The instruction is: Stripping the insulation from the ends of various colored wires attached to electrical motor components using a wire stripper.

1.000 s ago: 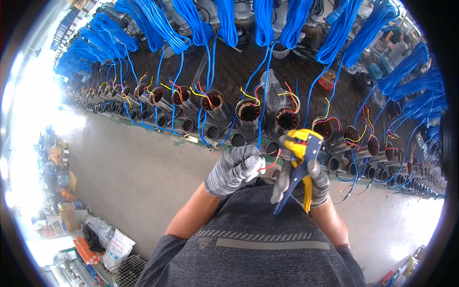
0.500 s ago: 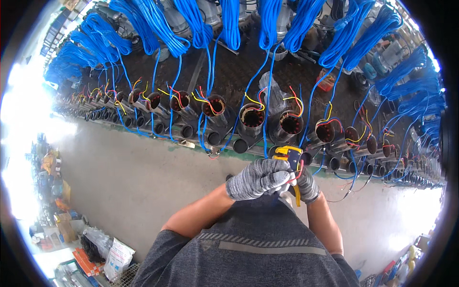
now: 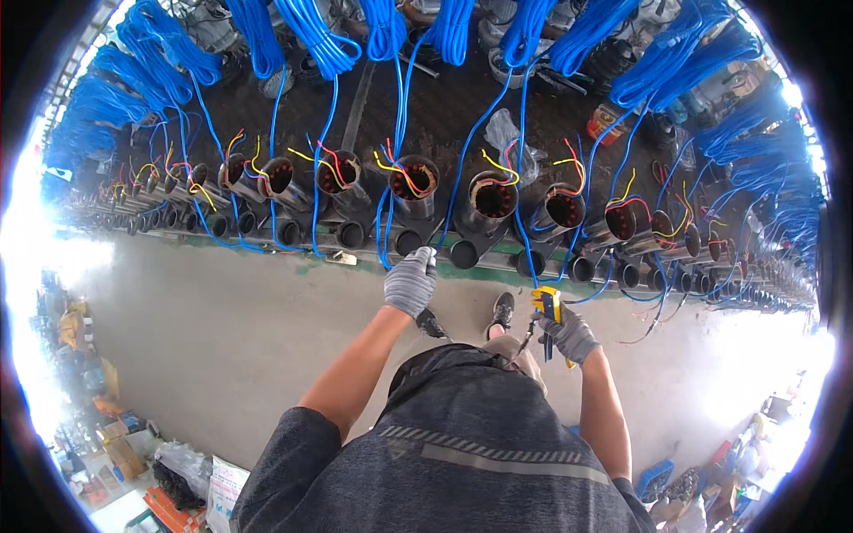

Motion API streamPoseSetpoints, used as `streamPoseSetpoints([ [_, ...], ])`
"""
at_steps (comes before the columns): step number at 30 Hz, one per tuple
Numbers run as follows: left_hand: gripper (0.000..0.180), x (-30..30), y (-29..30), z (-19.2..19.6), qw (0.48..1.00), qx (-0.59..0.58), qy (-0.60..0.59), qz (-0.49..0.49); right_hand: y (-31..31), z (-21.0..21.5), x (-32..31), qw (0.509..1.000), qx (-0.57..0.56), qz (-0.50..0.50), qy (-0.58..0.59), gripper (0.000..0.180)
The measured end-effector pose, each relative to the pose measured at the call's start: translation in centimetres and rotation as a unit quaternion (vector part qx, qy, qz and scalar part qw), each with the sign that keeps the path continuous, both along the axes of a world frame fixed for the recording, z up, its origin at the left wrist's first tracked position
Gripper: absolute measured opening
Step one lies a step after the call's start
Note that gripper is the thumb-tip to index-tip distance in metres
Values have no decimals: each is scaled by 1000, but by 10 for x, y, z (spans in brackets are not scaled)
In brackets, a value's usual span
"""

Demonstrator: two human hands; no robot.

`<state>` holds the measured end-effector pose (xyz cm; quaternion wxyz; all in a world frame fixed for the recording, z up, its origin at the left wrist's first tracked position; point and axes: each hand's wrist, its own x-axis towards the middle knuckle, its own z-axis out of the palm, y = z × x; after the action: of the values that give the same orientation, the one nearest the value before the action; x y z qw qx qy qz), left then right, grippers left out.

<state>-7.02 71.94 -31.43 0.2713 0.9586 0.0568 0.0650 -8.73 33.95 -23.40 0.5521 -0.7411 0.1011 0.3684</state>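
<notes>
One pair of angular yellow-and-navy pliers [image 3: 548, 306] fills the grip of the knit-gloved right hand [image 3: 570, 336], before the dark surface [image 3: 451, 107]; one knit-gloved left hand [image 3: 411, 282] is at its edge, grip unclear.

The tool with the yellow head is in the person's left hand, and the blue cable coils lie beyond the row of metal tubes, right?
Not quite: the tool is in the right hand, as the head view shows; the left hand is well apart from it. The blue cable coils do lie beyond the metal tubes.
</notes>
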Motion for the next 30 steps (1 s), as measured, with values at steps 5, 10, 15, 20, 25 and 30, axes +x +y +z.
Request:
streamPoseSetpoints([
  [5,29,0,-17,13,997,-74,-12,-29,4,30,-8,993,86,-78,-33,46],
  [10,34,26,-24,-16,986,-82,147,-16,18,43,1,983,151,-44,-94,46],
  [15,32,25,-25,-23,991,-100,91,-19,33,40,20,976,212,-51,11,45],
  [20,16,5,-8,63,942,-279,178,61,54,52,36,964,266,-10,0,45],
  [25,13,-11,-8,180,621,-772,74,113,78,81,54,872,474,48,107,71],
  [30,5,9,-37,233,607,-782,-85,114,95,102,73,808,550,144,155,75],
])
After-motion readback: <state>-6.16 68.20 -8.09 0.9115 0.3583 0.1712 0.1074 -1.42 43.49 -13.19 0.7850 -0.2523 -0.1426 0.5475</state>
